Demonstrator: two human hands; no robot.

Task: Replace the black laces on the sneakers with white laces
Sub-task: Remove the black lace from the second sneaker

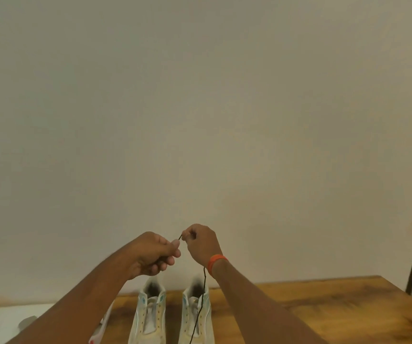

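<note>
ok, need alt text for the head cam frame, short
Two bare hands are raised before a plain wall, the right hand pinching the tip of a thin black lace that hangs down over the right-side shoe of a pair of white sneakers. The left hand is curled close beside it. The sneakers stand side by side on a wooden table.

Raised before a plain wall, the left hand (pixel 154 254) and right hand (pixel 201 244) pinch the end of a black lace (pixel 199 309), which hangs over the right sneaker (pixel 196 316); the left sneaker (pixel 149 316) stands beside it on the wooden table (pixel 324 309).
</note>
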